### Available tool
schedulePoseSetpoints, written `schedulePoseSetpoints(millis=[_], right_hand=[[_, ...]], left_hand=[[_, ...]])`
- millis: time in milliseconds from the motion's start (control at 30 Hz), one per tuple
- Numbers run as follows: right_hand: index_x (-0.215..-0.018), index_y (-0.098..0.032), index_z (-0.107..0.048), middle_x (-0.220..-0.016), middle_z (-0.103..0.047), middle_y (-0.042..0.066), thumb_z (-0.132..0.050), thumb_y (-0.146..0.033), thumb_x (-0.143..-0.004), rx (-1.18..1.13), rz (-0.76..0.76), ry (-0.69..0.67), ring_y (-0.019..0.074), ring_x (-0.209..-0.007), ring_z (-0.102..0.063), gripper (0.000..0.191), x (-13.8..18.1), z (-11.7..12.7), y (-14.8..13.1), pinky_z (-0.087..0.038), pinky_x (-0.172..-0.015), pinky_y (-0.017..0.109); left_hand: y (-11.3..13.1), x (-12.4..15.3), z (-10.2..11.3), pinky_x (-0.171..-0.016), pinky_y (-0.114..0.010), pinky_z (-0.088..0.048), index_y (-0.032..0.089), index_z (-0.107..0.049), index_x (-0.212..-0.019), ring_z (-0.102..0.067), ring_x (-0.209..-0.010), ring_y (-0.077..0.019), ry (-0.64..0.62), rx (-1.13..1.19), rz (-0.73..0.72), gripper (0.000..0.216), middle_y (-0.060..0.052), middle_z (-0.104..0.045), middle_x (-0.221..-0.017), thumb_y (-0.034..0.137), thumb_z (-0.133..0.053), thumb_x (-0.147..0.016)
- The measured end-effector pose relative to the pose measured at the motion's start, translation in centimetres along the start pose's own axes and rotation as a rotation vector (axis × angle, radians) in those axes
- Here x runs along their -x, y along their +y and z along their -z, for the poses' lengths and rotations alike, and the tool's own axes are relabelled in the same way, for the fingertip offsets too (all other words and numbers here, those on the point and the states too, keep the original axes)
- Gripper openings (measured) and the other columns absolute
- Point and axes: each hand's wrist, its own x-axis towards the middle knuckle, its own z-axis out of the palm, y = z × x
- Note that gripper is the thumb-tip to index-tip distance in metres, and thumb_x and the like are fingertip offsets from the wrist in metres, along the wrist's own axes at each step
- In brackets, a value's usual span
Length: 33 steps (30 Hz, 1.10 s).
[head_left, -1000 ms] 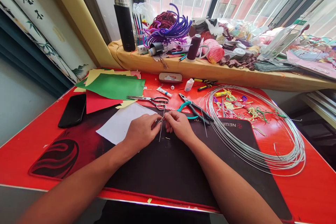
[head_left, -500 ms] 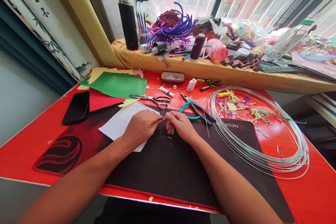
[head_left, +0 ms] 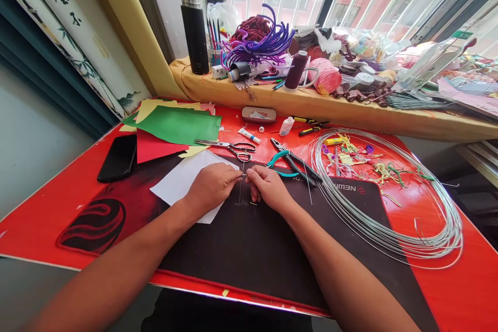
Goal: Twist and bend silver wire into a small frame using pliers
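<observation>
My left hand and my right hand meet over the black desk mat, fingertips pinched together on a short thin piece of wire that stands nearly upright between them. A white paper sheet lies partly under my left hand. Black-handled scissors and teal-handled pliers rest just beyond my fingers. A large coil of silver wire lies to the right of my right hand.
Green, red and yellow paper sheets and a black phone lie at the left of the red table. Small scraps sit inside the coil. The windowsill holds a black flask, purple cords, thread spools and clutter.
Both hands keep their pinch on the wire with only slight finger movement. The camera has shifted a little, so everything sits slightly further right in the picture.
</observation>
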Motion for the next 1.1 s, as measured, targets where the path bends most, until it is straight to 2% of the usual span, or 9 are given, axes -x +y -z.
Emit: schedulePoseSetpoints(millis=[300, 467, 767, 933, 1100], right_hand=[[-0.082, -0.023, -0.054, -0.044, -0.049, -0.009, -0.052, -0.051, -0.1, -0.057, 0.04, -0.007, 0.0126, -0.037, -0.051, 0.033, 0.0, -0.5, 0.2, -0.037, -0.041, 0.022], [-0.081, -0.024, -0.053, -0.044, -0.047, -0.009, -0.05, -0.05, -0.102, 0.035, 0.068, 0.015, 0.0128, -0.037, -0.051, 0.034, 0.3, -1.0, 0.1, -0.039, -0.045, 0.023], [-0.081, -0.025, -0.052, -0.046, -0.048, -0.008, -0.047, -0.047, -0.106, 0.16, 0.111, 0.085, 0.0146, -0.043, -0.053, 0.034, 0.6, -1.7, 0.3, -0.04, -0.051, 0.025], [-0.081, -0.025, -0.053, -0.047, -0.052, -0.006, -0.047, -0.048, -0.106, 0.236, 0.104, 0.097, 0.0158, -0.046, -0.054, 0.034, 0.8, -1.8, 0.0, -0.04, -0.054, 0.026], [-0.082, -0.025, -0.054, -0.046, -0.052, -0.006, -0.046, -0.048, -0.106, 0.264, 0.103, 0.097, 0.0163, -0.046, -0.053, 0.034, 0.8, -2.0, -0.2, -0.04, -0.056, 0.027]], left_hand=[[0.3, -0.2, 0.6, -0.074, -0.032, -0.051, 0.021, -0.079, -0.096, -0.072, -0.081, -0.0222, -0.014, 0.066, 0.046, 0.022, -0.006, -0.079, -0.088, 0.017, -0.057, -0.098], [0.3, -0.2, 0.9, -0.071, -0.031, -0.049, 0.022, -0.081, -0.094, -0.072, -0.08, -0.0224, -0.06, 0.077, 0.091, 0.019, -0.005, -0.08, -0.087, 0.018, -0.062, -0.095], [1.0, -0.6, 1.8, -0.064, -0.029, -0.044, 0.03, -0.085, -0.09, -0.073, -0.075, -0.0211, -0.084, 0.116, 0.304, 0.018, -0.001, -0.082, -0.085, 0.026, -0.067, -0.091], [0.8, -0.4, 1.8, -0.061, -0.029, -0.041, 0.032, -0.084, -0.087, -0.071, -0.072, -0.0221, -0.036, 0.121, 0.267, 0.018, -0.001, -0.08, -0.076, 0.03, -0.067, -0.091], [0.3, -0.4, 1.8, -0.061, -0.029, -0.04, 0.03, -0.084, -0.087, -0.07, -0.073, -0.0222, -0.053, 0.126, 0.245, 0.018, -0.002, -0.079, -0.075, 0.029, -0.066, -0.091]])
